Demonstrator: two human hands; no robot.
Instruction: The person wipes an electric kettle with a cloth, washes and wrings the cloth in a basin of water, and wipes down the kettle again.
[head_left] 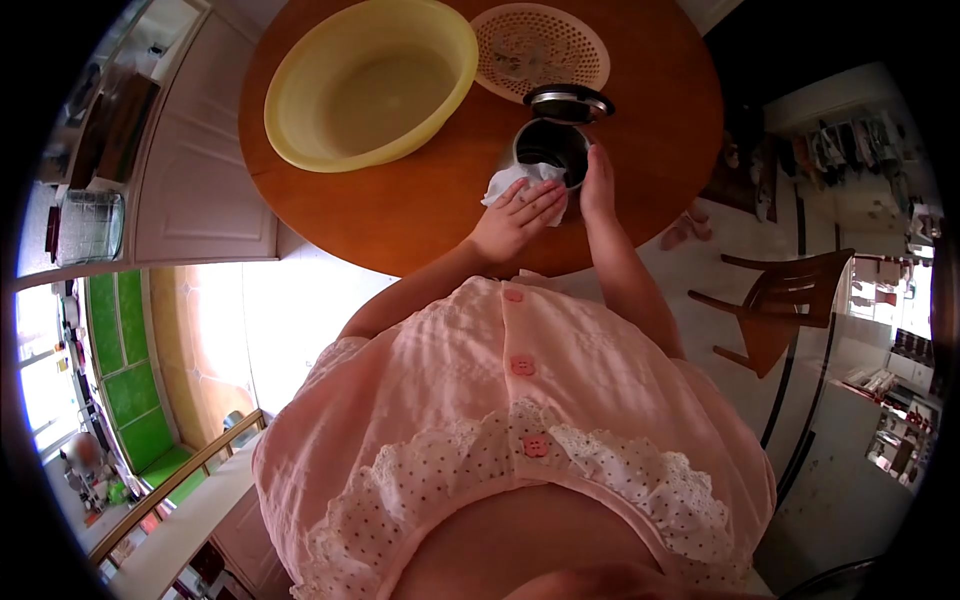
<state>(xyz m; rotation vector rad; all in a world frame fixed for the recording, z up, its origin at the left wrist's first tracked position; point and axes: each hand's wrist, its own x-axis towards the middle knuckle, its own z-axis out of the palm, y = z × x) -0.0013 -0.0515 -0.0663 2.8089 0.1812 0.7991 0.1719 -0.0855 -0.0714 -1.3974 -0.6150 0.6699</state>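
A metal kettle (552,150) stands on the round wooden table, its black and silver lid (568,103) flipped up and its dark inside showing. My left hand (518,217) presses a crumpled white cloth (541,175) against the near left side of the kettle, fingers laid over the cloth. Along the kettle's right side rests my right hand (598,185), steadying it with the fingers pointing away from me. The kettle's lower part and handle are hidden from this angle.
A large yellow basin (440,110) sits on the table (400,225) to the left. Beyond the kettle lies a pale perforated basket (597,62). A wooden chair (790,290) stands on the floor at right, and a white cabinet (205,150) is at left.
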